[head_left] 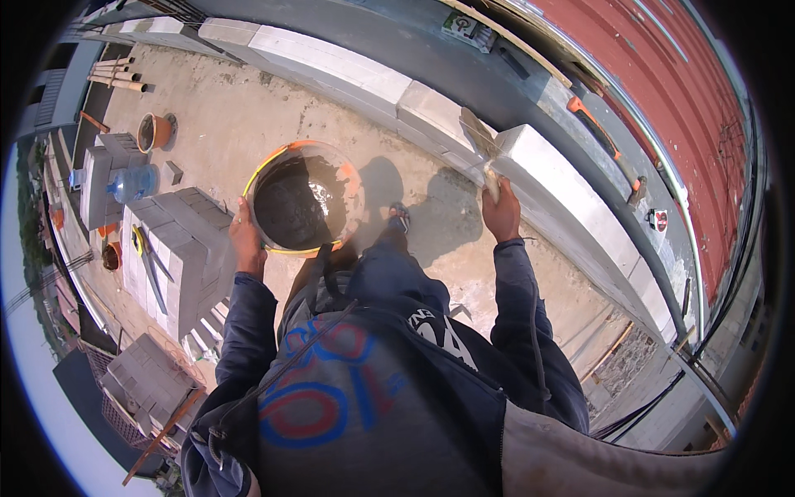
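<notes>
My left hand (247,238) is closed on the rim of an orange bucket (354,199) at the left of my body. Wet grey mortar (286,203) lies inside, smeared up the bucket's wall. On the right, my right hand (502,212) grips the handle of a trowel (478,135), whose blade points away from me. The blade is over the top of a low wall of pale blocks (563,182), beside the end of a raised block. Whether it touches the wall, I cannot tell.
Left of me stands a block stack (170,273) with a handsaw (149,269) on it. Beyond are a blue water jug (132,184) and another bucket (155,132). Past the wall, an orange-handled tool (594,127) lies on a ledge beside a red roof (662,91).
</notes>
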Demonstrator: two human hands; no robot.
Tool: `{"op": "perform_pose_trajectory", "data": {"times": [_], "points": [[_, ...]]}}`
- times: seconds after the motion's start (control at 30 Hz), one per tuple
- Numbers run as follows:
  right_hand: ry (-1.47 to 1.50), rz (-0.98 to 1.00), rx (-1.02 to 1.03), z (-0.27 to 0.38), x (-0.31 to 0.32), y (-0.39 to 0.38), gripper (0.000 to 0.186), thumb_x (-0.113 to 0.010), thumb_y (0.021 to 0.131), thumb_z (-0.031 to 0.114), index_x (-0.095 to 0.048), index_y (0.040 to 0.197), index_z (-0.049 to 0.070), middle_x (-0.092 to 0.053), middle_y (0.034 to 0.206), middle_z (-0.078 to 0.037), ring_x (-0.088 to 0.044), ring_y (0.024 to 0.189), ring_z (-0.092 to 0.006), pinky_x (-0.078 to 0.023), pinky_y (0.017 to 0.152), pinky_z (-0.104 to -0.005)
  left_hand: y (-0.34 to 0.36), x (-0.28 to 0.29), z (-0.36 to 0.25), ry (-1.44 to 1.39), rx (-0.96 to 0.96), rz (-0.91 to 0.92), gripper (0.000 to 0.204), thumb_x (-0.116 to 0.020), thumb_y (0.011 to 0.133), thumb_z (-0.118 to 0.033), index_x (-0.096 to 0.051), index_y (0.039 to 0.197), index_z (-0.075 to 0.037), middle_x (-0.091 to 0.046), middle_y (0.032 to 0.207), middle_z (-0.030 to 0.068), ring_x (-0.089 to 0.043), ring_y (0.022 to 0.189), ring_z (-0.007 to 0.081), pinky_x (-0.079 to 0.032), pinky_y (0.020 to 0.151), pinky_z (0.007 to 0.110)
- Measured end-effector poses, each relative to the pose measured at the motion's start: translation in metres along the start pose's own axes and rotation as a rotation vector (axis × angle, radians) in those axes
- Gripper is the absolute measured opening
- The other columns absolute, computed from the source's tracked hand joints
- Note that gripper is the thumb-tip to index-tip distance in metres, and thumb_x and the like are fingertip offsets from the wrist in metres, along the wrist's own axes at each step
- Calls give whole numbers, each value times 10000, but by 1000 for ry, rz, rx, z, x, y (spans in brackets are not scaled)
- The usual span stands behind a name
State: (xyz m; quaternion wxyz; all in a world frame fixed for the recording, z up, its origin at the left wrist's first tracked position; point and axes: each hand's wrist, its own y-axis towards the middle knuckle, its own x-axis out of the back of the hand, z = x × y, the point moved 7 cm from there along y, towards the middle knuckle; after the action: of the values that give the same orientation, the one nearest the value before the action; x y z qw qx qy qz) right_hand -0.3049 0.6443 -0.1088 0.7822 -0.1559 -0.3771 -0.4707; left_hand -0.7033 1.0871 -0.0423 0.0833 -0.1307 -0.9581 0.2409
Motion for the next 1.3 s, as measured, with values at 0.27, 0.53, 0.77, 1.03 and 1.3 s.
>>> {"op": "perform_pose_trajectory", "data": {"times": [0.27,0.53,0.77,1.03,1.3], "points": [[-271,89,-224,-103,-100,-18,503,-690,962,262,-545,1428,140,-595,1300,-141,-716,1007,-411,-618,820,-527,-51,51,-8,107,-51,-218,629,-510,1114,-530,-660,1315,47,-744,1185,130,-735,1007,219,-605,896,358],[-241,163,-93,-112,-155,-20,583,-683,931,230,-521,1489,174,-556,1321,-109,-704,1058,-333,-632,759,-485,-65,68,23,41,20,-263,686,-445,1124,-559,-620,1370,57,-716,1247,148,-723,1061,245,-603,927,376],[-134,77,-381,-92,-211,18,611,-735,896,113,-545,1463,237,-529,1316,-171,-698,1074,-391,-616,845,-510,-63,27,32,4,85,-145,684,-459,1117,-567,-596,1398,41,-715,1257,153,-724,1088,246,-613,937,379],[-6,213,-115,-63,-170,-46,543,-710,876,155,-590,1406,147,-580,1187,-155,-691,1031,-387,-597,811,-512,-41,-49,30,108,46,-56,587,-522,1113,-516,-676,1282,24,-748,1173,109,-720,1026,195,-592,893,335],[-133,659,179,93,-73,-29,529,-674,859,218,-601,1377,137,-673,1069,-202,-702,934,-418,-585,788,-522,-29,-151,-4,373,-134,144,522,-655,1060,-508,-742,873,-28,-607,691,-23,-508,644,44,-426,580,249]]}}
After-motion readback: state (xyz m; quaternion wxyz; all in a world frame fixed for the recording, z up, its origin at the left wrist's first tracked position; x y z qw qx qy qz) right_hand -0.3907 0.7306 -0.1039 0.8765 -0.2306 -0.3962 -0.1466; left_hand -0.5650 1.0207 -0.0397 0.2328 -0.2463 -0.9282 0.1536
